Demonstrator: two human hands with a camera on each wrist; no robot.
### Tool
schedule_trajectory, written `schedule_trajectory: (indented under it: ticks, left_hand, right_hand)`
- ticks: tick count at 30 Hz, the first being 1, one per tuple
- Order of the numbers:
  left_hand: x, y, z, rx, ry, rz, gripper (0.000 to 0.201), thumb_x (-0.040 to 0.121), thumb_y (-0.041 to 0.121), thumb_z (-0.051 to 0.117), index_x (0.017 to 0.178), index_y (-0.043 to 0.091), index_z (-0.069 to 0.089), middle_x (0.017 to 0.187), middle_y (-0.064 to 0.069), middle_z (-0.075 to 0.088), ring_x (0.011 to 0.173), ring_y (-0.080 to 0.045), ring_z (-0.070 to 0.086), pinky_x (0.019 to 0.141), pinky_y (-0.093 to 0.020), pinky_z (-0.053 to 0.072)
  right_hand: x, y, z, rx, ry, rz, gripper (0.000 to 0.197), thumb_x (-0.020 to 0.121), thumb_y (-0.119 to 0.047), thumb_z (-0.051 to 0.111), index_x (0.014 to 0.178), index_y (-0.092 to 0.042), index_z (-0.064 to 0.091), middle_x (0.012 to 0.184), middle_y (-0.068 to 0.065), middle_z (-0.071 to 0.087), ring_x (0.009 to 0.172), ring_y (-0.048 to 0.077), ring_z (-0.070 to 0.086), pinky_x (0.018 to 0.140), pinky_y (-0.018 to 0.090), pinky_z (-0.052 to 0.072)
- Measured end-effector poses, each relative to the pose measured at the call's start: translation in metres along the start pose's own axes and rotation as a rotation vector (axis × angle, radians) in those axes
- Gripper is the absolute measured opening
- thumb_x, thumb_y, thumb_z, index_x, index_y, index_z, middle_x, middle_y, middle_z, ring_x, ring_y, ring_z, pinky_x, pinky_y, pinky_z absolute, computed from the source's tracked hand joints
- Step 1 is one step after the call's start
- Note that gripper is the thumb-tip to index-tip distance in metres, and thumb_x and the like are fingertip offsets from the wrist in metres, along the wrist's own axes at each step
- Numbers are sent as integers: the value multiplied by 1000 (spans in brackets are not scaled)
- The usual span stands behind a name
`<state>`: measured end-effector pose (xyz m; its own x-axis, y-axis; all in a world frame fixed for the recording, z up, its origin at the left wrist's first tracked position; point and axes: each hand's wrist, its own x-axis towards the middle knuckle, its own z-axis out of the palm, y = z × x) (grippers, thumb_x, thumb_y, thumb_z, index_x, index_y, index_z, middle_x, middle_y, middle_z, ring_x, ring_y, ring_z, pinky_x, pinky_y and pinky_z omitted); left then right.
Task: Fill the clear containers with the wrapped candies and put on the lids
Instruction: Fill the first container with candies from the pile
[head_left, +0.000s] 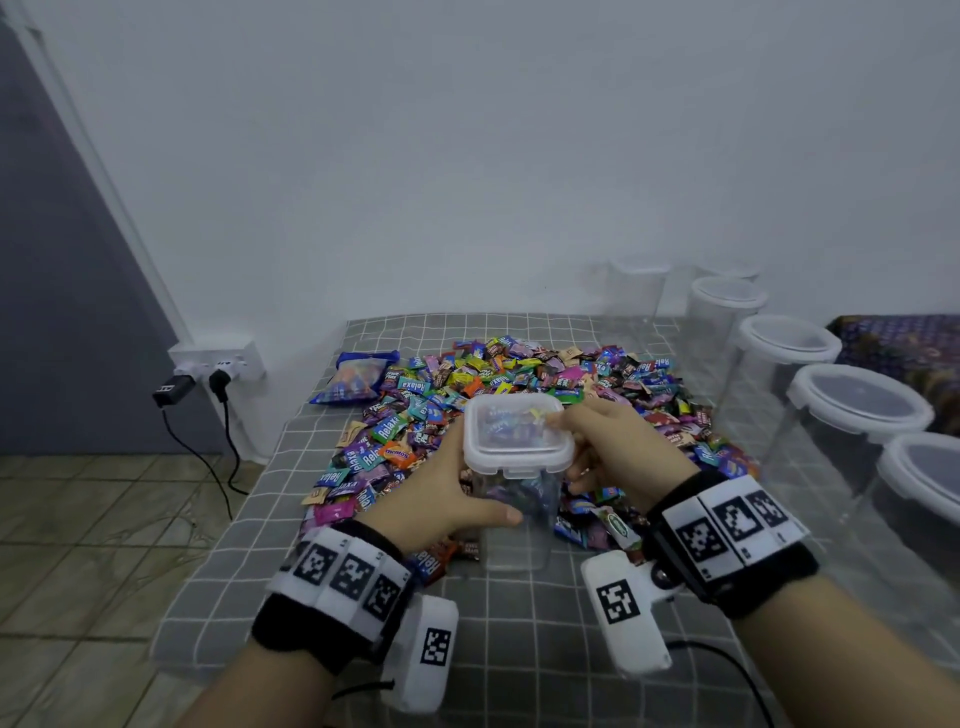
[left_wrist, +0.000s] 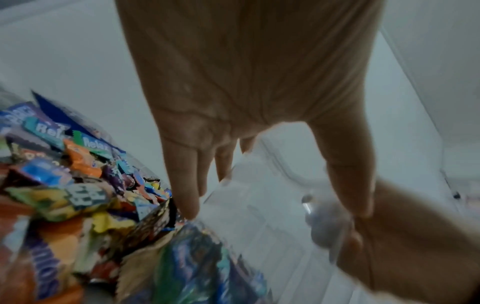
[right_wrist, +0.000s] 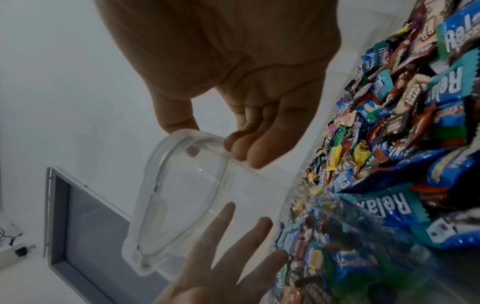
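Observation:
A clear square container (head_left: 519, 501) partly filled with wrapped candies stands at the near edge of the candy pile (head_left: 519, 374). My left hand (head_left: 457, 488) grips its body, thumb in front and fingers behind. A clear square lid (head_left: 517, 431) sits on its top. My right hand (head_left: 618, 447) pinches the lid's right edge between thumb and fingers. In the right wrist view the right hand (right_wrist: 210, 142) holds the lid (right_wrist: 179, 195) by its rim, and the left hand's fingers (right_wrist: 218, 236) show through the clear wall. The left wrist view shows the left hand (left_wrist: 275, 205) spread around the container (left_wrist: 259, 216).
The grey checked tabletop (head_left: 519, 634) stands against a white wall. Several clear round lidded containers (head_left: 862, 400) line its right side. A blue candy bag (head_left: 358, 379) lies at the pile's far left. A wall socket with plugs (head_left: 218, 366) is left of the table, above a tiled floor.

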<state>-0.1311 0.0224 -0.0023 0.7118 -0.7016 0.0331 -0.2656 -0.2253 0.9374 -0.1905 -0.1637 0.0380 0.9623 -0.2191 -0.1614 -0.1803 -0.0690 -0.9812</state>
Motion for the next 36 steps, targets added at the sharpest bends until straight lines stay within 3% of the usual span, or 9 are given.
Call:
schedule_trajectory:
  ticks: [4, 6, 9, 12, 15, 20, 28, 33, 36]
  left_hand:
    - [-2, 1, -16, -269, 60, -139, 73, 54, 44, 72, 123, 39, 46, 127, 11, 57, 117, -11, 57, 98, -42, 49]
    - [-1, 5, -18, -306, 123, -162, 59, 62, 51, 64, 117, 33, 53, 119, 7, 63, 113, -14, 60, 96, -48, 49]
    - [2, 15, -14, -246, 239, -206, 30, 87, 48, 56, 103, 22, 56, 108, 1, 66, 96, -16, 64, 87, -46, 54]
    - [6, 15, -8, -146, 329, -208, 29, 94, 44, 48, 89, 17, 56, 87, -3, 62, 70, -13, 57, 61, -31, 50]
    - [7, 13, -7, -214, 317, -207, 30, 94, 40, 48, 84, 14, 57, 68, -2, 54, 51, -8, 50, 48, -23, 42]
    - [6, 11, -11, -345, 270, -228, 29, 93, 38, 51, 82, 12, 57, 58, 3, 52, 48, -8, 46, 45, -20, 39]
    - [9, 9, -4, -462, 276, -223, 25, 94, 33, 49, 88, 10, 56, 60, -1, 46, 50, -11, 42, 44, -18, 35]
    - [12, 12, -2, -536, 340, -166, 23, 92, 21, 52, 71, 13, 53, 55, 1, 42, 44, -9, 39, 57, -27, 32]
    - [10, 11, -2, -503, 341, -152, 23, 92, 23, 53, 72, 13, 51, 54, 3, 44, 44, -9, 39, 50, -24, 32]
  right_hand:
    - [0, 2, 1, 34, -34, 21, 13, 89, -18, 57, 81, -8, 53, 62, 8, 49, 47, 15, 49, 43, 25, 49]
    - [1, 3, 0, 43, -54, 28, 13, 90, -18, 55, 82, -8, 54, 61, 7, 49, 47, 14, 48, 44, 26, 50]
    - [2, 3, 0, 60, -79, 30, 14, 91, -16, 54, 78, -9, 53, 61, 7, 47, 44, 13, 46, 45, 26, 50]
    - [3, 4, 0, 82, -90, 29, 18, 91, -15, 52, 73, -10, 51, 59, 7, 44, 41, 13, 44, 46, 26, 50]
    - [4, 5, 0, 104, -99, 24, 27, 91, -14, 51, 64, -12, 49, 51, 2, 40, 40, 13, 41, 48, 26, 48]
    - [5, 6, 1, 117, -117, 26, 34, 91, -15, 50, 57, -13, 44, 44, -1, 34, 39, 13, 37, 49, 26, 46]
    - [4, 8, 0, 149, -139, 45, 21, 90, -16, 51, 70, -15, 45, 49, -3, 28, 43, 13, 28, 43, 23, 40]
    - [1, 5, 3, 88, -49, -26, 32, 89, -10, 53, 59, -16, 42, 46, -3, 30, 42, 14, 26, 37, 21, 38]
    - [-2, 3, 4, 36, -28, -53, 32, 89, -11, 54, 59, -15, 42, 50, -1, 34, 43, 15, 31, 41, 22, 39]
